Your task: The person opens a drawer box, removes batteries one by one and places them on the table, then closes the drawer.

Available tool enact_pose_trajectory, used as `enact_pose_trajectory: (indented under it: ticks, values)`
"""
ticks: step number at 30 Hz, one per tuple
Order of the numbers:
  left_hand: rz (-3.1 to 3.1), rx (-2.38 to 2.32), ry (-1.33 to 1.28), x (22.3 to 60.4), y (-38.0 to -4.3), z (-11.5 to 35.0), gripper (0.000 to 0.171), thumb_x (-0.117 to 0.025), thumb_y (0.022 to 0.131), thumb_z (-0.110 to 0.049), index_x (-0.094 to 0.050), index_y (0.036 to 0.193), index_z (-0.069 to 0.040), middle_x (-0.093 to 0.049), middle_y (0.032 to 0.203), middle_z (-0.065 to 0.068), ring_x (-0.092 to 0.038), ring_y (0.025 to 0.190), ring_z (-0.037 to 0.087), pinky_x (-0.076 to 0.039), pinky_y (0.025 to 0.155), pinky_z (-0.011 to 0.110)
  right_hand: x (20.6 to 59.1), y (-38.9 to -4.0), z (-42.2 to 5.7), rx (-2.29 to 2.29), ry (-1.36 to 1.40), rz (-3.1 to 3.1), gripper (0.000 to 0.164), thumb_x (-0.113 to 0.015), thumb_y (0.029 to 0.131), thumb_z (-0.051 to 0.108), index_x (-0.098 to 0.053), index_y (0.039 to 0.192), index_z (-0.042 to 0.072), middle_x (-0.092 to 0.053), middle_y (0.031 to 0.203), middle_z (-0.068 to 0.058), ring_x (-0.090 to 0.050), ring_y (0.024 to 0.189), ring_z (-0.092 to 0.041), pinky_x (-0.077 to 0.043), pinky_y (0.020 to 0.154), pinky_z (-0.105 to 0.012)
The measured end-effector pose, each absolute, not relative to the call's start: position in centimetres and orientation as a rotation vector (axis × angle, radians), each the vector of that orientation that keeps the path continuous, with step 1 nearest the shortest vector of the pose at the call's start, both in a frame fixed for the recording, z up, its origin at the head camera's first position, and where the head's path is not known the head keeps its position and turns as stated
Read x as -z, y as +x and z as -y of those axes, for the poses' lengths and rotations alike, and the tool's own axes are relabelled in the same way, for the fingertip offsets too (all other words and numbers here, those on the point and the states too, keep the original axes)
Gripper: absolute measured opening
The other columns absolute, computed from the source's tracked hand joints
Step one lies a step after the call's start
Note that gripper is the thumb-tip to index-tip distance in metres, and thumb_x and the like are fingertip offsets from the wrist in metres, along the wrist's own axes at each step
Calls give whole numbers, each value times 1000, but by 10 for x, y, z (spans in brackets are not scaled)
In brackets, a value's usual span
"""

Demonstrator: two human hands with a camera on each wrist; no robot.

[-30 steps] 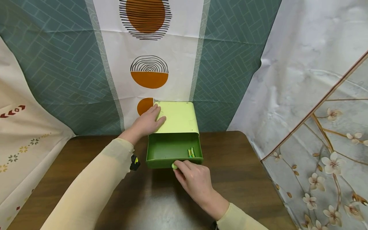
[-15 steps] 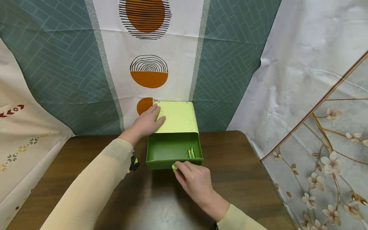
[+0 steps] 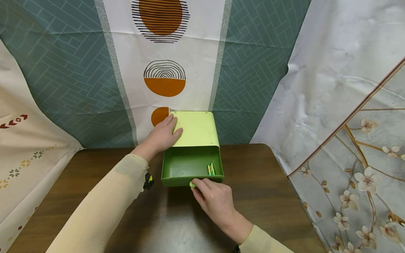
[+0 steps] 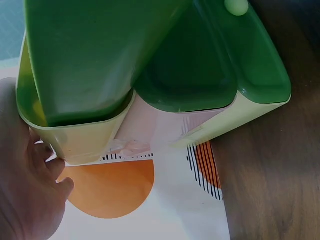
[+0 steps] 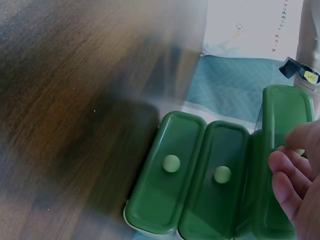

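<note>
A small pale-green drawer cabinet [image 3: 200, 128] stands at the back of the table. Its dark-green top drawer [image 3: 180, 160] is pulled out, and two green-and-gold batteries [image 3: 211, 169] lie in its right front corner. My left hand [image 3: 162, 136] rests on the left part of the cabinet's top, fingers extended. At the drawer front, my right hand [image 3: 216, 199] pinches the round light-green knob [image 3: 192, 184] between thumb and fingers. In the right wrist view, the middle drawer [image 5: 212, 202] and bottom drawer [image 5: 155, 200] sit pushed in, each with a knob.
The dark wooden table [image 3: 265, 211] extends in front and to both sides. A patterned cloth backdrop [image 3: 253, 88] hangs right behind the cabinet. Further cloths hang along the left [image 3: 31, 140] and right [image 3: 332, 123] sides.
The top drawer has come very slightly further out toward me, with my right hand still on its knob. My left hand has kept its place on the cabinet.
</note>
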State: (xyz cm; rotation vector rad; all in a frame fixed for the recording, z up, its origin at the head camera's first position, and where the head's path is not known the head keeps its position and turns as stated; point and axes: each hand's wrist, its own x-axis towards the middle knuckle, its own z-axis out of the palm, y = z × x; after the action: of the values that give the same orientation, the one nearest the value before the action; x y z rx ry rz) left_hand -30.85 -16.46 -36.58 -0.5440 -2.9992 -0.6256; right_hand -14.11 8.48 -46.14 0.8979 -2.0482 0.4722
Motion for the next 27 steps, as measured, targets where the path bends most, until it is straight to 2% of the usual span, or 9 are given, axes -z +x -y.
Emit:
enact_pose_trajectory:
  ticks: [14,16,19,22,24,27]
  values:
    - [2995,664,-547,367,-309,164,79,-37,118,-51,-19,176,0,-9,184,18,-10,170,37,-12,136,53,465,-139,-87,-480,897,2064,25,-90,92,15,-78,113,19,-72,86,12,-65,61,-4,-44,47,-17]
    - [2994,671,-543,368,-309,164,79,-37,118,-51,-19,176,0,-9,184,18,-10,170,37,-12,135,54,465,-139,-88,-483,900,2064,22,-88,95,17,-78,114,18,-73,87,12,-65,60,-4,-44,46,-17]
    - [2994,681,-535,368,-309,165,78,-37,118,-51,-18,176,-1,-8,184,17,-9,170,36,-12,135,54,465,-138,-89,-483,906,2066,13,-79,104,23,-78,116,18,-73,87,11,-65,60,-4,-44,46,-18]
    - [2993,687,-533,368,-310,165,78,-37,118,-50,-18,176,-1,-8,184,17,-9,170,37,-11,135,54,464,-137,-90,-483,914,2064,16,-71,111,29,-79,117,17,-74,88,11,-64,59,-4,-44,46,-17]
    - [2996,687,-531,368,-309,165,78,-37,118,-50,-18,176,-1,-8,184,17,-9,170,36,-11,135,54,462,-135,-92,-485,916,2065,16,-72,110,30,-79,117,17,-74,89,11,-64,58,-4,-44,47,-17]
    - [3001,686,-527,367,-308,165,78,-37,118,-50,-18,176,-2,-8,185,17,-9,170,36,-11,135,54,458,-133,-97,-494,920,2066,18,-82,103,26,-79,118,17,-75,90,11,-62,56,-4,-43,47,-16]
